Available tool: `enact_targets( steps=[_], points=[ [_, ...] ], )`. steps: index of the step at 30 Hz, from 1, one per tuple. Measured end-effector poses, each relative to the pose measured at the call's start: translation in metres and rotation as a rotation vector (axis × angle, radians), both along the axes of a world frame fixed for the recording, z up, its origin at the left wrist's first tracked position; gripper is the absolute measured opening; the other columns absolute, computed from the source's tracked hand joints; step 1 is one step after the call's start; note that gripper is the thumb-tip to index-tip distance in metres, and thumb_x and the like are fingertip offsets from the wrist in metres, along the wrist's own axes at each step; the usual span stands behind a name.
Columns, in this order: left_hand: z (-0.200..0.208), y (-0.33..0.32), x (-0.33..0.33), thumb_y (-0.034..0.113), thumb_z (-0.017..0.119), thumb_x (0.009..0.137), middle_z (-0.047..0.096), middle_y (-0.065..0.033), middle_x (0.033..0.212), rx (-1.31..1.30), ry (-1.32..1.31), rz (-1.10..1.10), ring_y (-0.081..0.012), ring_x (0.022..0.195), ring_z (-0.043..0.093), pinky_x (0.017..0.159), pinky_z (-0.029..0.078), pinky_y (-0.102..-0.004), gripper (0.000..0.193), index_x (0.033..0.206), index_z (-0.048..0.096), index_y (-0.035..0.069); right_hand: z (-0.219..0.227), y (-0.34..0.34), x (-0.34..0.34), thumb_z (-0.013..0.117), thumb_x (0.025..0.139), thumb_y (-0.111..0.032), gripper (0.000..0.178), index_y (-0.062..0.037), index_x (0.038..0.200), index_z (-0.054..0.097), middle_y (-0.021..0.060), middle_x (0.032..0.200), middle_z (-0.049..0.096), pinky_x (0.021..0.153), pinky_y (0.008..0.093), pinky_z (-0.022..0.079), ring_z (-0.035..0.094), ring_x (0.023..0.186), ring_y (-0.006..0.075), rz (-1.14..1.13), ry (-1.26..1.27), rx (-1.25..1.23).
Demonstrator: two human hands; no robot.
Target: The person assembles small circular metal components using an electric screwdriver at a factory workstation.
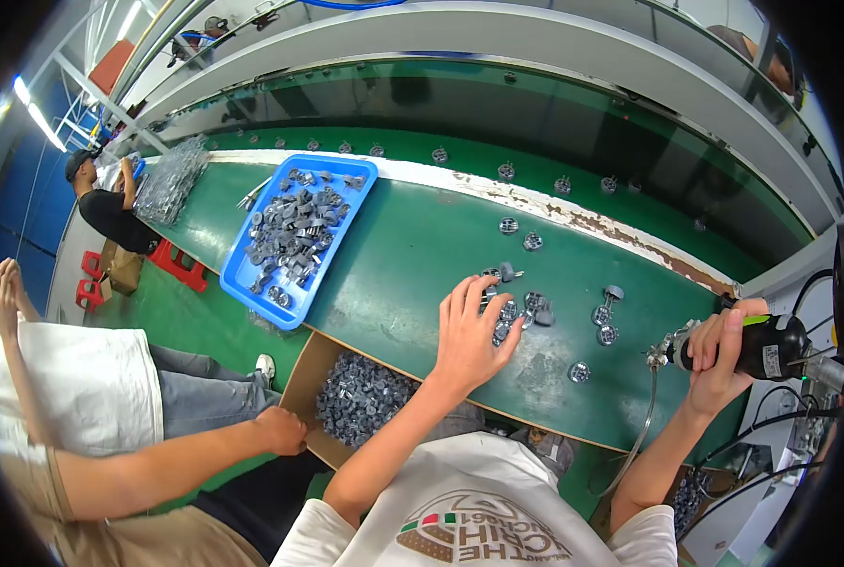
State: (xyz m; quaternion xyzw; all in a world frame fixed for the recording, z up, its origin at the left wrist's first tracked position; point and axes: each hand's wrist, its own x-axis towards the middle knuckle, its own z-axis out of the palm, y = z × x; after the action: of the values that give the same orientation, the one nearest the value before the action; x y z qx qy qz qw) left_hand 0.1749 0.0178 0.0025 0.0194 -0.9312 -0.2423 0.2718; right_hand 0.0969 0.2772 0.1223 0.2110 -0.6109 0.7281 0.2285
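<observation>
My left hand [469,342] reaches over the green worktop with its fingers apart, the tips at a cluster of small round grey-and-metal parts [538,304]. Its fingers partly cover some of these parts. At the right, my right hand [720,357] is wrapped around a black cylindrical tool [772,347] that has a metal fitting at its left end. A thin hose [651,406] hangs down from that fitting. Between my hands lie a few more round parts [607,335], and a single one [580,371] lies nearer to me.
A blue tray [305,320] heaped with grey parts stands left on the worktop [384,312]. Below it, a cardboard box [302,378] holds many more; a co-worker's hand [281,431] touches its edge. Round parts line the green conveyor [479,163] beyond the white ledge. Other people stand left.
</observation>
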Motion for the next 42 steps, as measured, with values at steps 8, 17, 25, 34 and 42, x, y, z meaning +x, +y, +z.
enact_targets(
  steps=[8, 17, 25, 34, 42],
  points=[
    [-0.001, -0.01, -0.001, 0.024, 0.079, 0.085, 0.059, -0.011, 0.128, -0.012, 0.02, -0.003, -0.0315, 0.122, 0.054, 0.097, 0.041, -0.0437, 0.033, 0.111, 0.069, 0.007, 0.0, -0.002, -0.004, 0.052, 0.107, -0.011, 0.012, -0.004, 0.098, 0.046, -0.0037, 0.053, 0.037, 0.041, 0.0212, 0.028, 0.03, 0.041, 0.0038, 0.02, 0.019, -0.002],
    [0.006, -0.006, -0.001, 0.034, 0.078, 0.086, 0.055, -0.0126, 0.138, -0.051, 0.02, 0.008, -0.0345, 0.13, 0.049, 0.107, 0.035, -0.0508, 0.05, 0.129, 0.065, 0.011, 0.0, 0.003, -0.005, 0.05, 0.107, -0.011, 0.013, -0.0022, 0.098, 0.047, -0.0031, 0.053, 0.037, 0.041, 0.0217, 0.029, 0.03, 0.041, 0.0043, -0.005, 0.021, 0.013],
    [0.024, 0.063, -0.024, 0.061, 0.065, 0.089, 0.033, -0.0188, 0.163, -0.172, -0.093, -0.262, -0.0463, 0.152, 0.023, 0.119, 0.013, -0.0692, 0.081, 0.155, 0.046, 0.018, 0.007, -0.008, -0.003, 0.05, 0.107, -0.012, 0.014, -0.0026, 0.098, 0.046, -0.0027, 0.053, 0.037, 0.041, 0.0219, 0.03, 0.03, 0.04, 0.0042, 0.029, 0.027, 0.02],
    [-0.005, 0.106, -0.053, 0.051, 0.069, 0.09, 0.03, -0.0172, 0.165, -0.406, -0.1, -0.307, -0.0445, 0.155, 0.017, 0.119, 0.011, -0.0752, 0.074, 0.153, 0.048, 0.018, 0.006, 0.007, 0.003, 0.05, 0.106, -0.009, 0.011, -0.0025, 0.098, 0.046, -0.0022, 0.052, 0.038, 0.04, 0.0219, 0.029, 0.031, 0.039, 0.0045, -0.008, 0.033, 0.027],
    [-0.002, 0.017, -0.11, 0.06, 0.051, 0.098, 0.033, -0.0163, 0.165, -0.546, -0.23, -0.057, -0.0477, 0.154, 0.016, 0.117, 0.01, -0.0774, 0.07, 0.154, 0.048, 0.017, 0.006, 0.01, -0.006, 0.051, 0.108, -0.013, 0.014, -0.0037, 0.098, 0.047, -0.0026, 0.054, 0.036, 0.041, 0.0233, 0.031, 0.03, 0.04, 0.0049, 0.012, 0.04, 0.017]
  ],
)
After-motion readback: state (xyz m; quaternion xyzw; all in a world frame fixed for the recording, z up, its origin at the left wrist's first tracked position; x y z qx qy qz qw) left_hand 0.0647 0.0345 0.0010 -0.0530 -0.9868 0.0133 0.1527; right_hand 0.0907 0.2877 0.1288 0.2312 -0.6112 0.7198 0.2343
